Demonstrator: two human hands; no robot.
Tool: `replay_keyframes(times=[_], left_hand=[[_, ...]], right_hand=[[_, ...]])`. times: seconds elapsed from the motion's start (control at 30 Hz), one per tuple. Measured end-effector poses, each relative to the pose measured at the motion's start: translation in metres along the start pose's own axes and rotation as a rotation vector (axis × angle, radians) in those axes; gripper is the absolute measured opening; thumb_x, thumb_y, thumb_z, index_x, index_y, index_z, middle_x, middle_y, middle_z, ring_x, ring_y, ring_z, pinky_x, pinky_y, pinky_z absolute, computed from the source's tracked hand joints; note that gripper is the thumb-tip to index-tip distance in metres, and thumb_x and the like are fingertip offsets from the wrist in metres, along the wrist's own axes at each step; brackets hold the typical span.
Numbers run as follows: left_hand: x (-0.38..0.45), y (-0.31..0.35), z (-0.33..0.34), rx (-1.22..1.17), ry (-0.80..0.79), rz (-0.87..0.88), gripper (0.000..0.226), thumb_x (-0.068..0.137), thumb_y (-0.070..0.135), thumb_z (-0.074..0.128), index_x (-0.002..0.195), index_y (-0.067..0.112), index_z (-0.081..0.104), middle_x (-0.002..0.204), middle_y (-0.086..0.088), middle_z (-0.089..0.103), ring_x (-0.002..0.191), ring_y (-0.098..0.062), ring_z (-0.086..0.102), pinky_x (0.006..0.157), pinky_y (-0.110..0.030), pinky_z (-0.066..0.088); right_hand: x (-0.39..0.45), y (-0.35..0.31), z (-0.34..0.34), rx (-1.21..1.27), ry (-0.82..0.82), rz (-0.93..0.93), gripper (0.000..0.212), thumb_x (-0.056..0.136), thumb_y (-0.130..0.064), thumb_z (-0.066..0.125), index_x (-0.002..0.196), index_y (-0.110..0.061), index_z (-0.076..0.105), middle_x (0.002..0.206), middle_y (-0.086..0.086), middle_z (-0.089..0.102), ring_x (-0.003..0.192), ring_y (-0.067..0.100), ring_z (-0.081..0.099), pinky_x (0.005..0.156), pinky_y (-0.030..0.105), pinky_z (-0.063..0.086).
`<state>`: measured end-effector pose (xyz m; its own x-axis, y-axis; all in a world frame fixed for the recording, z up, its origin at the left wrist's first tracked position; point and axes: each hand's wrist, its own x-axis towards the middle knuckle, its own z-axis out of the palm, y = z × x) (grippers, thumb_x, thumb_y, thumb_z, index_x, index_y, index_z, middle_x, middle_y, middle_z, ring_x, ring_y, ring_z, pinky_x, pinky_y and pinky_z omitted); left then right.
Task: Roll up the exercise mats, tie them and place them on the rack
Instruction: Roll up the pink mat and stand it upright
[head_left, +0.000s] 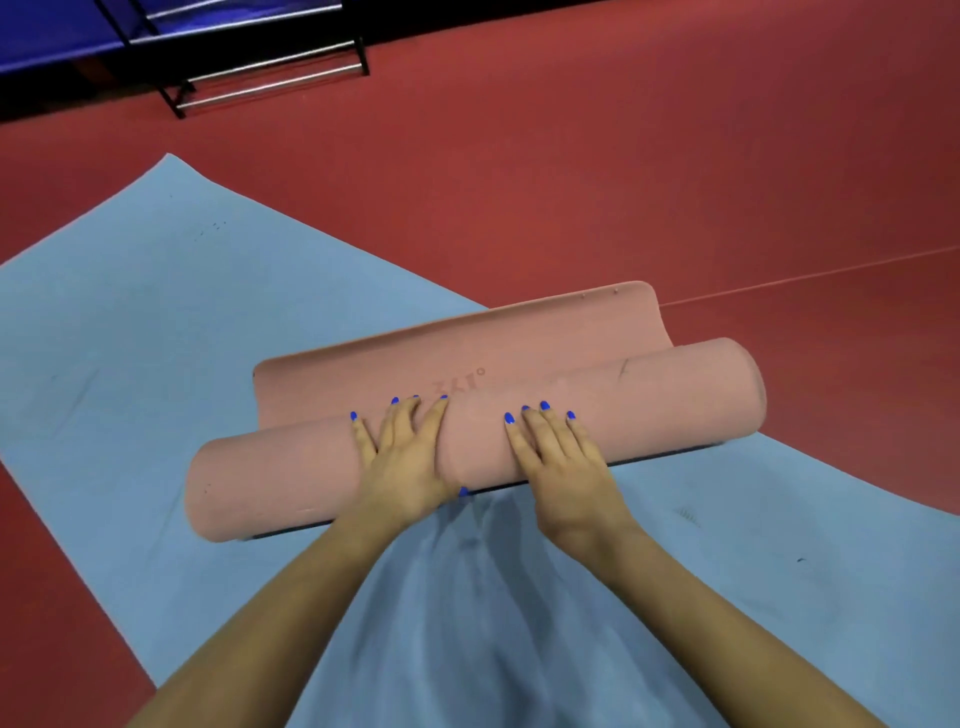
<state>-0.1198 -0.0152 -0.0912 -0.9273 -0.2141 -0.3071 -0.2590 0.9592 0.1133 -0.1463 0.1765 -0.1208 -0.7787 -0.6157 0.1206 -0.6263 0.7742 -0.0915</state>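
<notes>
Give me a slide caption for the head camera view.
Both hands, left hand and right hand, press a nearly rolled pink exercise mat atop a flat blue mat.

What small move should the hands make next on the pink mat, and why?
Probably push the roll forward once more. Both the left hand and right hand press flat on the pink mat, and a short flap of it lies unrolled ahead on the blue mat. Rolling over that flap should finish the roll before tying.
</notes>
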Motion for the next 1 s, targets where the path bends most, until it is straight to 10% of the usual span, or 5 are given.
replay_keyframes(times=[0.13, 0.3, 0.67, 0.8, 1.0], left_hand=[[0.006, -0.004, 0.006, 0.164, -0.009, -0.067, 0.136, 0.063, 0.054, 0.080, 0.148, 0.030, -0.022, 0.156, -0.017, -0.020, 0.145, -0.030, -0.021, 0.114, -0.051, -0.013], [0.035, -0.009, -0.015, 0.362, 0.010, -0.001, 0.131, 0.059, 0.062, 0.078, 0.152, 0.026, -0.008, 0.146, -0.018, 0.026, 0.138, -0.035, 0.024, 0.114, -0.056, 0.005], [0.010, -0.027, -0.003, 0.300, 0.192, 0.184, 0.110, 0.045, 0.051, 0.081, 0.142, 0.018, 0.041, 0.107, -0.014, 0.057, 0.091, -0.034, 0.049, 0.078, -0.038, 0.048], [-0.016, -0.031, 0.004, 0.304, 0.301, 0.263, 0.110, 0.024, 0.057, 0.081, 0.123, 0.015, 0.062, 0.084, -0.010, 0.060, 0.068, -0.030, 0.054, 0.053, -0.031, 0.049], [-0.085, -0.033, 0.015, 0.250, 0.185, 0.373, 0.108, 0.035, 0.068, 0.064, 0.131, 0.019, 0.051, 0.089, -0.005, 0.057, 0.071, -0.028, 0.050, 0.064, -0.037, 0.050]], right_hand=[[0.026, 0.003, 0.000, -0.155, -0.100, -0.015, 0.103, 0.045, -0.009, 0.074, 0.142, -0.003, 0.041, 0.144, 0.022, 0.042, 0.131, 0.041, 0.042, 0.107, 0.052, 0.036], [0.062, 0.010, -0.008, -0.118, -0.260, 0.054, 0.133, 0.059, -0.050, 0.082, 0.151, -0.021, -0.009, 0.157, 0.006, 0.007, 0.146, 0.032, -0.004, 0.110, 0.061, -0.008], [0.052, 0.022, -0.005, -0.136, 0.001, -0.113, 0.092, 0.035, -0.036, 0.079, 0.120, -0.009, 0.058, 0.104, 0.008, 0.061, 0.089, 0.039, 0.057, 0.085, 0.058, 0.041], [0.024, 0.016, -0.007, -0.118, 0.051, -0.157, 0.092, 0.035, -0.046, 0.079, 0.117, -0.010, 0.060, 0.109, 0.010, 0.063, 0.089, 0.038, 0.058, 0.083, 0.053, 0.043], [-0.056, 0.000, -0.034, 0.019, 0.012, -0.233, 0.080, 0.051, -0.058, 0.060, 0.117, -0.014, 0.051, 0.102, 0.007, 0.060, 0.079, 0.030, 0.053, 0.074, 0.044, 0.042]])
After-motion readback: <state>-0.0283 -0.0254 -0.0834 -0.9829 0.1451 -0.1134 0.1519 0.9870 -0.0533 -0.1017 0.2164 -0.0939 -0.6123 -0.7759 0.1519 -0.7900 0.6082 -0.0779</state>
